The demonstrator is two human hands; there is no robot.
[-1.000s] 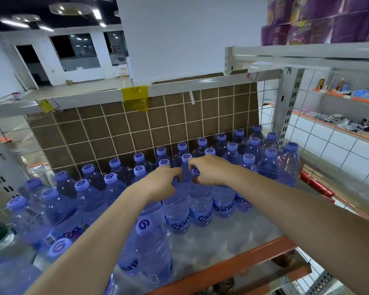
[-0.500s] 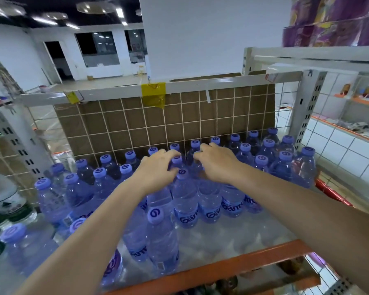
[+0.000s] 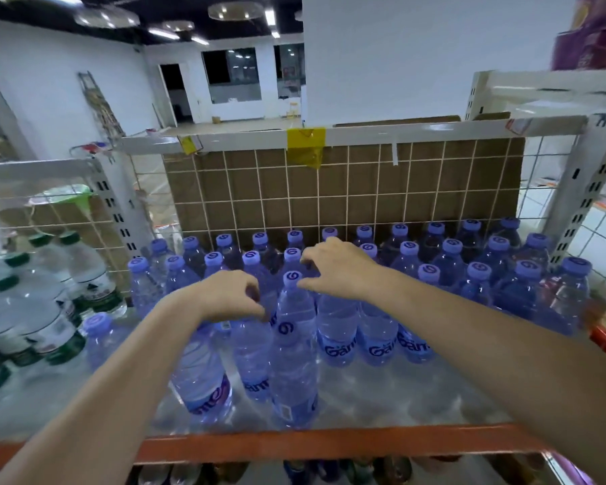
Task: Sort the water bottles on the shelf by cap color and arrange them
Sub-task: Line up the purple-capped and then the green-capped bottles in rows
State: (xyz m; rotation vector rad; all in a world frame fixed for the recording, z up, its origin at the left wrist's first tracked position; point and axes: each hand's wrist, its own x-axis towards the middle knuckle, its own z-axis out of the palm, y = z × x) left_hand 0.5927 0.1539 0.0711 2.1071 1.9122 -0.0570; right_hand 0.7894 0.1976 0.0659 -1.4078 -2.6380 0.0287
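Many purple-capped water bottles [image 3: 452, 271] stand in rows on the shelf [image 3: 329, 446], with a few more standing closer to the front. My left hand [image 3: 230, 295] is curled over the top of one front purple-capped bottle [image 3: 252, 358], hiding its cap. My right hand [image 3: 340, 267] hovers over the middle rows with its fingers spread. Its thumb is beside the cap of the tallest front bottle [image 3: 292, 344], and it grips nothing. Green-capped bottles [image 3: 81, 274] with white labels stand on the left.
A wire grid backed with brown cardboard [image 3: 347, 190] closes the back of the shelf. White slotted uprights [image 3: 581, 190] stand at both sides. The shelf's orange front edge runs below my forearms, with more goods on the level beneath.
My left hand has drawn back toward the front onto a nearer bottle. My right hand has spread its fingers and lifted off the caps. The view has swung left, showing the green-capped bottles.
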